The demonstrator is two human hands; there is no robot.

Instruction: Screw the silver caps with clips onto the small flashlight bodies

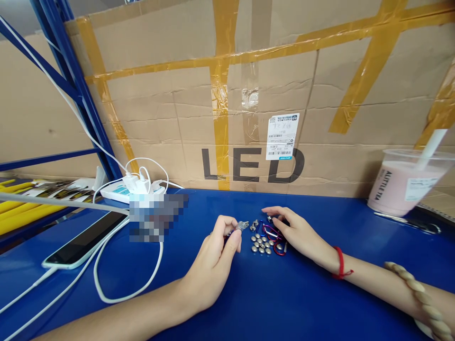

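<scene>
My left hand (pixel 217 258) is closed, pinching a silvery round metal piece (pixel 243 225) between thumb and forefinger; a dark part shows inside the fingers. Palm down, my right hand (pixel 302 232) reaches over the small parts with its fingers apart. A small dark and silver piece (pixel 269 219) is between its thumb and forefinger; whether they touch it I cannot tell. Beside that hand lie a purple carabiner (pixel 272 232), a red carabiner (pixel 280 252) and a blue carabiner (pixel 261 229). Several domed silver metal pieces (pixel 262 245) are grouped between the hands, with small silver fittings (pixel 254 225) behind them.
A large taped cardboard box (pixel 177 118) stands along the back of the blue table (pixel 284 303). At left are a phone (pixel 85 239), white cables (pixel 97 279) and a power strip (pixel 115 192). A pink drink cup (pixel 398 184) stands at right, behind a metal tool (pixel 401 220).
</scene>
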